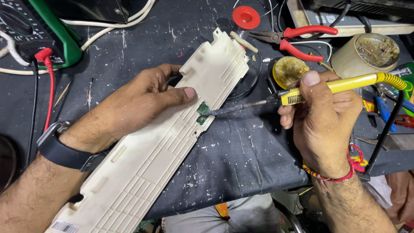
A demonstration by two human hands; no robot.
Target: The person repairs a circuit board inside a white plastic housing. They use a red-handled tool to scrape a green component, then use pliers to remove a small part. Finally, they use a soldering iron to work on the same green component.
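Yellow soldering iron (327,88) in right-hand fingers (311,78), tip on green board (202,110).

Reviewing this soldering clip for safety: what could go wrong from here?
1. The left hand pins the white plastic casing with its thumb close to the soldering iron tip, so a slip could burn it.
2. The tip works the small green board right at the casing's edge and may melt the plastic.
3. The iron's cord runs over cluttered tools and could snag, jerking the right hand.
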